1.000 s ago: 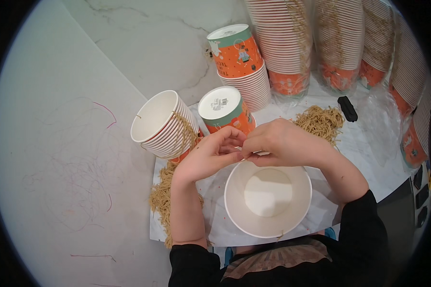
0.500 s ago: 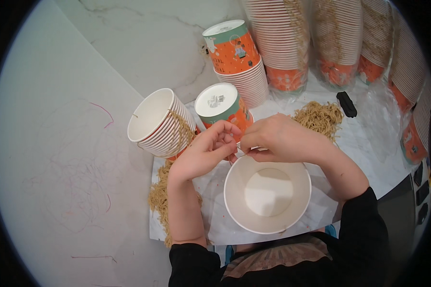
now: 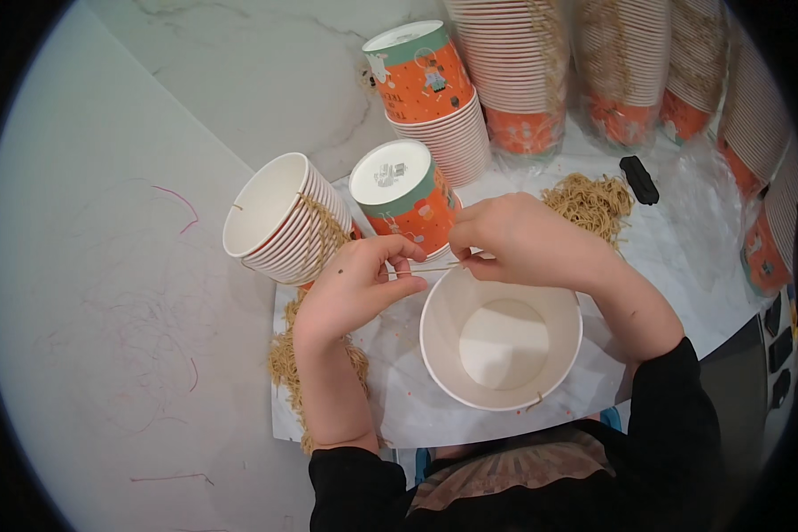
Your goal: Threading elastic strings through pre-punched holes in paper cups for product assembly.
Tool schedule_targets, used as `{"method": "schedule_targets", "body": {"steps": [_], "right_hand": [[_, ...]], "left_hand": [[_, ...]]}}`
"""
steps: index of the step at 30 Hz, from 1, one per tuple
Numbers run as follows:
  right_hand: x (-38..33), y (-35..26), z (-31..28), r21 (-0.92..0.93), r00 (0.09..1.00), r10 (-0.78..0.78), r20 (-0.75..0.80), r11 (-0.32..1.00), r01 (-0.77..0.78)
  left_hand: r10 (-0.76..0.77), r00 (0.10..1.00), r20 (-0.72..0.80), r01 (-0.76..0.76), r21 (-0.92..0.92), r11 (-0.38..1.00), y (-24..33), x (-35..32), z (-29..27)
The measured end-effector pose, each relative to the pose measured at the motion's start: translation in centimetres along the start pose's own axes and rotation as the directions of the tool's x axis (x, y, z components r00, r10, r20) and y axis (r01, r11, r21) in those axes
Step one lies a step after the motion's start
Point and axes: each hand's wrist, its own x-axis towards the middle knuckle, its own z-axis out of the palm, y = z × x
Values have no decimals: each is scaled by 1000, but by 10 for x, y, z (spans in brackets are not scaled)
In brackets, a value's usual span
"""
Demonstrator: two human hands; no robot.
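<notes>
A thin tan cord point(image 3: 432, 269) stretches between my two hands, above the far left rim of an open white paper bucket point(image 3: 448, 341). My left hand point(image 3: 355, 279) is closed on one end, its thumb and fingers pinching. The cord's other end sits between the thumb and fingertips of my right hand point(image 3: 523, 239), which hovers over the bucket's far rim. A short cord piece point(image 3: 535, 402) pokes out at the near rim. Just beyond my hands, an orange and green bucket point(image 3: 408, 217) stands upside down, its lower edge partly hidden.
A tilted stack of buckets point(image 3: 270, 208) with cords on its rims is at the left. Tan cord piles lie by my left forearm point(image 3: 284, 368) and beyond my right hand point(image 3: 590, 208). Tall wrapped bucket stacks point(image 3: 514, 71) line the back right, near a black object point(image 3: 639, 180).
My hands have drawn apart, and the cord between them is now stretched nearly straight. My left hand has moved left. The cord piece at the bucket's near rim shows more clearly.
</notes>
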Motion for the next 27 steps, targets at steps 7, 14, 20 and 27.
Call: {"method": "schedule_targets", "body": {"steps": [7,14,20,27], "right_hand": [[-1,4,1,228,992,61,-106,973,-35],[3,2,-1,475,981,170,-98,874,-103],[5,2,-3,573,947,310,-82,792,-210],[3,7,4,330,943,279,-183,921,-209]], "left_hand": [[47,999,15,-48,123,991,4,-7,2],[-64,996,65,88,-499,862,16,6,17],[-45,991,-123,14,-237,971,8,14,23],[-2,989,-151,-22,-155,988,10,15,25]]}}
